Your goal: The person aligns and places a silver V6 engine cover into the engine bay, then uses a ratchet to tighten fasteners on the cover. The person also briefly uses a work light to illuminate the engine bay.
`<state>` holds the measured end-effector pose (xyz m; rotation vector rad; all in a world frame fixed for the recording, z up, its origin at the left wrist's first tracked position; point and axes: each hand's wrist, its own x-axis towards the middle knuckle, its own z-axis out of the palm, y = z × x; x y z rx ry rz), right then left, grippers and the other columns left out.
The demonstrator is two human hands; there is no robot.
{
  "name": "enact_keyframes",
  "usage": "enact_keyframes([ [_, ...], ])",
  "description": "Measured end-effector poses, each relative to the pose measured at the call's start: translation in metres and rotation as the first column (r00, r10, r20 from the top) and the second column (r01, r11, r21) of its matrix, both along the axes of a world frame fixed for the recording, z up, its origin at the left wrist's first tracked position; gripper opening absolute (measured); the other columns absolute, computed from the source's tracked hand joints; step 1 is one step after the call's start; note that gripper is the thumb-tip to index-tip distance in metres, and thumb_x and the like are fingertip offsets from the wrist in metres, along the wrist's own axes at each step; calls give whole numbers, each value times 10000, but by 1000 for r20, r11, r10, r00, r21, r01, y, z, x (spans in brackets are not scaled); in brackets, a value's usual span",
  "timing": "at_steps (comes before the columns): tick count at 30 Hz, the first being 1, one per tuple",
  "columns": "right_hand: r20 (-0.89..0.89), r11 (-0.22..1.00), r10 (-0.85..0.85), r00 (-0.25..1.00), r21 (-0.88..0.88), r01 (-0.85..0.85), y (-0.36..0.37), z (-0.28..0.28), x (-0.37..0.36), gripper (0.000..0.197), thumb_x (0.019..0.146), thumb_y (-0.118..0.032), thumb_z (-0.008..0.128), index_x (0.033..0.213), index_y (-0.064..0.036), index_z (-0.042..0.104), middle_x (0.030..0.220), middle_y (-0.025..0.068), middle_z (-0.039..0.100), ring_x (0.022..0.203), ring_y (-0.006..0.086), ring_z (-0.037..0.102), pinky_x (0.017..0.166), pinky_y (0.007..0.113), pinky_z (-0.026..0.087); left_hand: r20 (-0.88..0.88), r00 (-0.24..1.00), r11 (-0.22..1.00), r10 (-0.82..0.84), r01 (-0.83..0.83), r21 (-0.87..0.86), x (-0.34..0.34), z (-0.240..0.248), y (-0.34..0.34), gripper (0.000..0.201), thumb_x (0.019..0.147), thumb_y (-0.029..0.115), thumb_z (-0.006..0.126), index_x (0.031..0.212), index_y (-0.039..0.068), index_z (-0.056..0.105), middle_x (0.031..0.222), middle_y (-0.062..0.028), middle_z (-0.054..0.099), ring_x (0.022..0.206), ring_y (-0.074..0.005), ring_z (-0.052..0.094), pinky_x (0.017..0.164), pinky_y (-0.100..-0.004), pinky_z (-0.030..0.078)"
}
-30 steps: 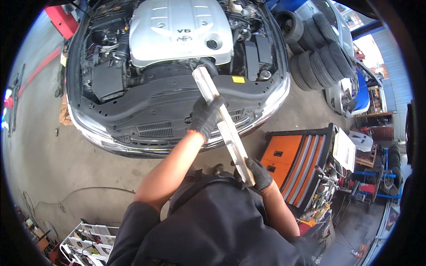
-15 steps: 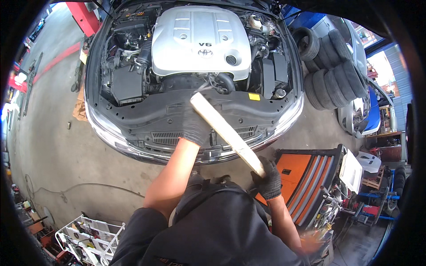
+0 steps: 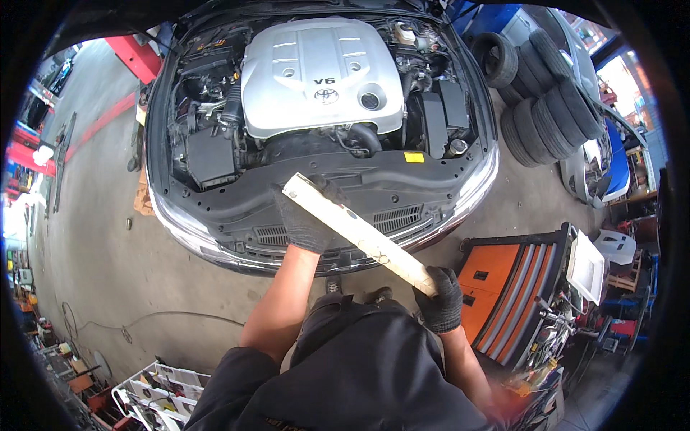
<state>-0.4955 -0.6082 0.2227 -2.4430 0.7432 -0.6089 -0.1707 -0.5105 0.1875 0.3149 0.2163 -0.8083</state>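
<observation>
A long, narrow, cream-white bar [image 3: 359, 233] slants across in front of me, from upper left to lower right. Small marks and a dark spot show on its surface; its exact kind I cannot make out. My left hand [image 3: 305, 224], in a dark knit glove, is closed under its far end, with some fingertips showing past the upper edge. The near end sits in the grip of my right hand [image 3: 440, 298], gloved alike. Beyond the bar stands a car with its bonnet up, showing a silver engine cover [image 3: 323, 75] and a black front panel [image 3: 287, 188].
An orange and black tool cabinet [image 3: 496, 287] stands close on my right. Stacked tyres [image 3: 550, 122] lie to the right of the car. A white wire rack [image 3: 154, 395] is at lower left, and a hose [image 3: 180, 314] runs over the floor.
The bar's far end has come down and left, and more of its broad side shows. My left hand has moved slightly left with it. The whole view has shifted a little.
</observation>
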Motion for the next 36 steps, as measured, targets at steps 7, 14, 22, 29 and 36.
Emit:
enact_keyframes([
  [7, -10, 991, -49, 999, 121, 49, 2, -20, -10, 486, 754, -73, 861, 1199, -42, 670, 1096, 192, 675, 973, 387, 686, 829, 431, 570, -27, 997, 996, -69, 71, 61, -13, -38, -20, 902, 812, 970, 414, 1058, 132, 638, 977, -74, 617, 876, -300, 568, 778, -524, 510],
  [14, -10, 969, -42, 999, 243, 43, -48, -53, -3, 478, 746, -43, 859, 1189, -36, 680, 1086, 206, 679, 959, 399, 683, 810, 439, 567, 36, 992, 965, 120, -125, 229, -10, -63, -64, 854, 856, 930, 388, 886, 110, 627, 745, -59, 579, 635, -240, 503, 631, -411, 442],
  [22, -23, 997, 37, 999, 70, -35, -251, -127, 55, 563, 658, 53, 747, 1201, -61, 656, 1169, 198, 647, 1106, 419, 623, 940, 483, 529, 229, 970, 887, 81, -175, 428, 19, -139, -96, 594, 1001, 621, 523, 1268, 106, 648, 1259, -127, 674, 1183, -324, 614, 1054, -487, 485],
  [29, -68, 974, 174, 982, -137, -182, -430, -177, 132, 624, 653, 52, 746, 1245, -131, 672, 1314, 186, 576, 1206, 414, 557, 1044, 531, 492, 373, 579, 147, -724, -399, 905, 24, -148, -163, 484, 927, 155, 725, 1353, -27, 587, 1206, -188, 658, 1098, -325, 657, 938, -473, 538],
  [36, 323, 998, 28, 946, 40, -43, -462, -226, 166, 857, 804, -9, 785, 1569, -73, 403, 1574, 169, 417, 1497, 376, 350, 1234, 496, 347, 298, 469, -18, -831, -559, 829, -3, -181, -181, 502, 815, 95, 813, 1266, -4, 616, 1090, -203, 661, 977, -340, 683, 830, -443, 568],
])
